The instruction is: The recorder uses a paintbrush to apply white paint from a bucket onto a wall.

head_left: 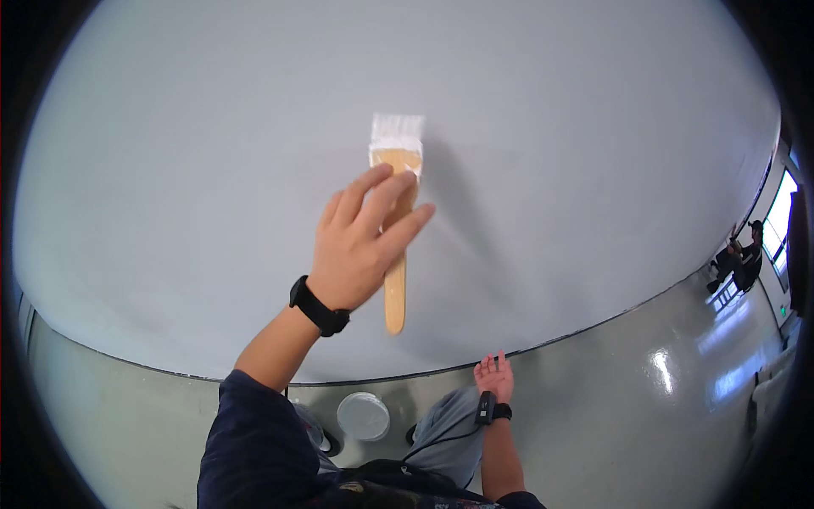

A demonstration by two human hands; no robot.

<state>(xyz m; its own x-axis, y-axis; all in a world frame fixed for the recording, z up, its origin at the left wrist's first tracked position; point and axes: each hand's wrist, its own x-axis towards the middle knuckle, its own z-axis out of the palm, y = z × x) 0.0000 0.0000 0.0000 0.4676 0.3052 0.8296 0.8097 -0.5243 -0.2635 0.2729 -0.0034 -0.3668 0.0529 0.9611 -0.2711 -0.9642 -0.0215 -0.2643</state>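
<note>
Pale wall point(593, 170) above glossy floor point(585, 416), left hand point(349, 248) pinching a wooden-handled brush point(395, 297) upright before the wall, white bristles point(397, 129) uppermost, right hand point(496, 379) low, fingers loosely open, round bucket point(341, 414) between the feet point(329, 444)

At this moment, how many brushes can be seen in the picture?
1: the brush in the left hand, bristles upward, before the pale wall.
</note>
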